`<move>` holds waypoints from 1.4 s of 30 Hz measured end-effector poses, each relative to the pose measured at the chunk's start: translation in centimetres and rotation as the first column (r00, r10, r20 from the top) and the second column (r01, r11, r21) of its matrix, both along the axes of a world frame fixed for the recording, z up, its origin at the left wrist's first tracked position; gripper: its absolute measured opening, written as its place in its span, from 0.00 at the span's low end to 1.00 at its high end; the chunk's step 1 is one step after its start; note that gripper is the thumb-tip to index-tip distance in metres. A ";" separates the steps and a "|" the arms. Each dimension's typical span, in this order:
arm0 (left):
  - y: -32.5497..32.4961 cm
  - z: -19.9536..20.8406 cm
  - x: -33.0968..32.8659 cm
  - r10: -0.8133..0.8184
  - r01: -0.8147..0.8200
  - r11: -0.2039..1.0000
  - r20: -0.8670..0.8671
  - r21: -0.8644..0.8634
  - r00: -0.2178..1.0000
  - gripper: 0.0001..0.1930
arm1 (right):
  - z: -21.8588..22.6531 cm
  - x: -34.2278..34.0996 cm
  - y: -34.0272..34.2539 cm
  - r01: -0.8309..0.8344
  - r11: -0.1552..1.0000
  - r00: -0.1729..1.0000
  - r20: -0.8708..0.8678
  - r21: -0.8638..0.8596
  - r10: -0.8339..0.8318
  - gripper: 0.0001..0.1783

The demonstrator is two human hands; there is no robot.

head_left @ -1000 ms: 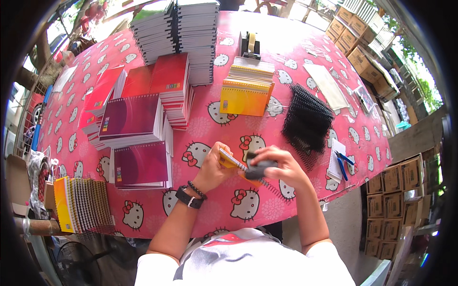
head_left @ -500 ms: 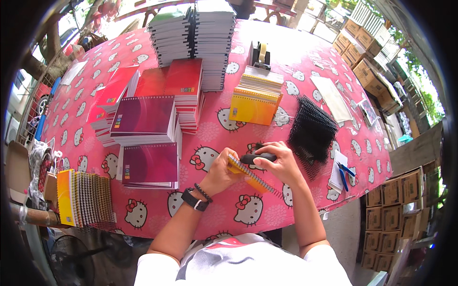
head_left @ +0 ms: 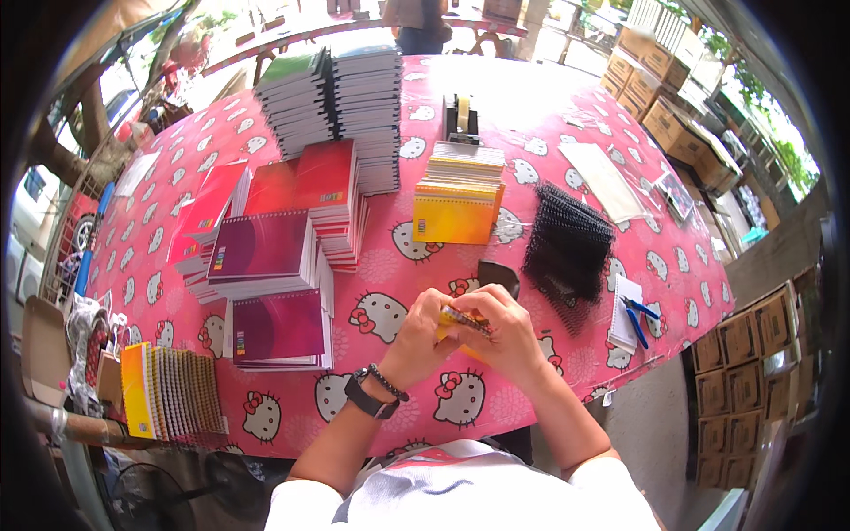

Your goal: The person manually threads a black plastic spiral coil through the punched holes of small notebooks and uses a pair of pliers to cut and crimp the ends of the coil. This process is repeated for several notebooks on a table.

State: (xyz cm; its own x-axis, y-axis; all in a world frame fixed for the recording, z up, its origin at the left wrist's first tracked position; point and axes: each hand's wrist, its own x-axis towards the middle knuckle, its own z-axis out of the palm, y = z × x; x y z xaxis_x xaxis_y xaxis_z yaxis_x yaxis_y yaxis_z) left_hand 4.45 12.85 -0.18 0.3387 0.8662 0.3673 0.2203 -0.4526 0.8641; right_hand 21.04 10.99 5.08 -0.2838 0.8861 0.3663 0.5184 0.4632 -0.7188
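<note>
Over pink cloth [head_left: 297, 398], a yellow notebook [head_left: 465, 321] is gripped by left hand [head_left: 421, 331] and right hand [head_left: 506, 333], fingers closely curled.

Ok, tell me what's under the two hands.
Part of a yellow notebook shows between the left hand and right hand, with pink tablecloth below; the notebook's remainder is covered.

The yellow notebook [head_left: 468, 322] is mostly hidden by the left hand [head_left: 427, 331] and right hand [head_left: 507, 334], which also partly covers a dark object [head_left: 499, 275], while the top edge cuts off a distant person [head_left: 414, 26].
</note>
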 end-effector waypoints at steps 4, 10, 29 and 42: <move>-0.6 1.8 -0.3 0.000 0.037 0.987 0.235 -0.156 0.972 0.11 | 0.6 0.1 -0.7 0.075 0.997 0.977 -0.198 -0.022 -0.078 0.14; -1.3 2.7 -0.6 0.083 -0.034 0.988 0.327 -0.153 0.941 0.06 | 0.3 -0.4 -0.9 0.020 0.996 0.957 -0.292 0.087 0.006 0.12; -4.3 6.2 -3.7 0.231 -0.235 0.972 0.180 -0.004 0.956 0.04 | 1.1 -2.0 -1.4 -0.083 0.992 0.986 -0.139 0.092 0.095 0.32; -14.7 21.6 -35.6 0.883 -0.603 0.141 -0.376 0.785 -0.282 0.13 | -1.6 5.0 -0.9 -0.068 0.993 0.964 -0.262 -0.096 0.041 0.09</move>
State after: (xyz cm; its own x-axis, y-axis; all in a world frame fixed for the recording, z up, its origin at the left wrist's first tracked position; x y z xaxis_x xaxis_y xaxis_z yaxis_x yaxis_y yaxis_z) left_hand -31.14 -1.90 21.40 -0.3442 0.5861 0.7335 0.8554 0.5179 -0.0125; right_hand 26.06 10.06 3.49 -0.2400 0.9088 0.3412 0.2841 0.4018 -0.8705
